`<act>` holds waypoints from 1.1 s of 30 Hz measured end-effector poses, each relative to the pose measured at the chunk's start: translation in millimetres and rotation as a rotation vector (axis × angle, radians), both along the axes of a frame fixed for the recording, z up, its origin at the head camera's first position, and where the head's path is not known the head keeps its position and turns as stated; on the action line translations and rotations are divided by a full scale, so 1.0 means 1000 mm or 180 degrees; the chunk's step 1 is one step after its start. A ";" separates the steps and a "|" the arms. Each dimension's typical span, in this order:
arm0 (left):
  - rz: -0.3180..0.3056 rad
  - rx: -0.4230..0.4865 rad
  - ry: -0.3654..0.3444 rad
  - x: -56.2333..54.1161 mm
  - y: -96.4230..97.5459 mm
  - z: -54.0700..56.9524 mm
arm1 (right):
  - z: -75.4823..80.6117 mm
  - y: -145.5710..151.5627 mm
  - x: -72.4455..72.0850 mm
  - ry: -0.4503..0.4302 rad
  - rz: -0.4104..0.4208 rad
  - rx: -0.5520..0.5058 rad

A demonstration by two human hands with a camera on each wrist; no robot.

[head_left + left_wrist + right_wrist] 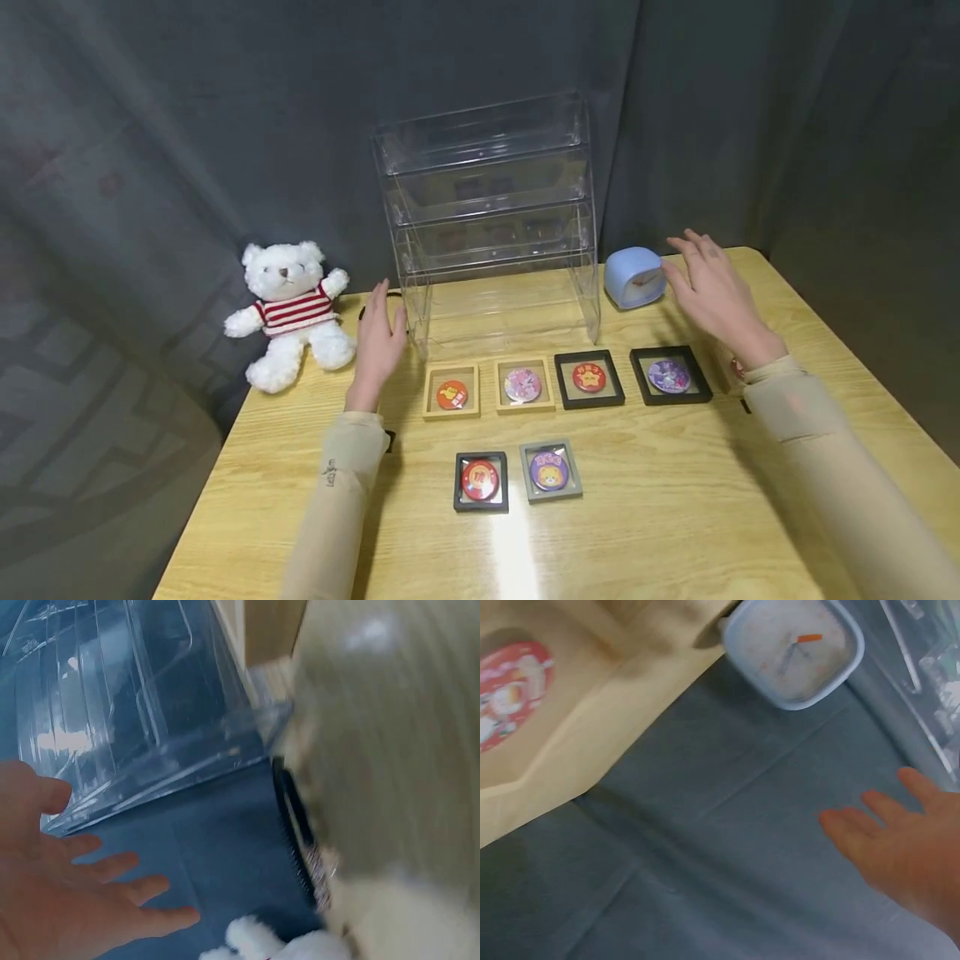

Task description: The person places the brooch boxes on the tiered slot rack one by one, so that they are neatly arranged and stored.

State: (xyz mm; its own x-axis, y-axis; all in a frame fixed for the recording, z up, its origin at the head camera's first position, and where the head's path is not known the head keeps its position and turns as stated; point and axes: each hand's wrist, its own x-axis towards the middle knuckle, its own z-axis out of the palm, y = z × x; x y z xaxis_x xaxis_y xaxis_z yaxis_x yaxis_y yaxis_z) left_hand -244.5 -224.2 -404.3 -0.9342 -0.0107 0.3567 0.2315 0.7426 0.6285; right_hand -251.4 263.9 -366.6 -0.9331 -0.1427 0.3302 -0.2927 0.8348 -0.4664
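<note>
My left hand [380, 343] is raised beside the left side of a clear acrylic tiered shelf [487, 208], fingers spread in the left wrist view and nothing held. On the other side my right hand [716, 292] hovers by a blue desk clock [634, 278], its fingers loosely bent and holding nothing. Whether a fingertip touches the clock I cannot tell. Framed round badges lie in front of the shelf: two in wooden frames [452, 392], two in black frames [588, 378]. Nearer lie a dark-framed red badge [480, 481] and a grey-framed purple badge [550, 471].
A white teddy bear [291, 312] in a striped top sits at the table's left back. Behind the wooden table [675, 517] hangs a dark curtain [300, 125]. A wooden-framed red badge [514, 694] is partly hidden by the right arm in the head view.
</note>
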 end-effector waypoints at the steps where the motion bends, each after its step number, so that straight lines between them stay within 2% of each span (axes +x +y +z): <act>1: -0.0029 0.0092 0.0007 -0.001 0.002 -0.003 | -0.001 0.003 0.002 -0.0030 -0.0022 -0.0021; 5: -0.0086 0.0427 0.0006 -0.003 0.013 -0.013 | -0.006 0.013 0.008 -0.0127 -0.0114 -0.0125; 10: -0.0107 0.0703 -0.0041 -0.004 0.023 -0.020 | -0.013 0.020 0.013 -0.0213 -0.0165 -0.0159; 17: -0.0298 0.1070 -0.0026 -0.010 0.027 -0.024 | -0.013 0.029 0.016 -0.0233 -0.0137 -0.0137; 22: -0.0324 0.1400 0.0100 -0.013 0.030 -0.026 | -0.014 0.035 0.015 -0.0228 -0.0096 -0.0159; 27: -0.0223 0.1516 0.0076 -0.018 0.029 -0.027 | -0.016 0.049 0.013 -0.0292 -0.0063 -0.0189; 33: -0.0199 0.1586 -0.0040 -0.017 0.032 -0.027 | -0.023 0.082 0.020 -0.0660 -0.0063 -0.0123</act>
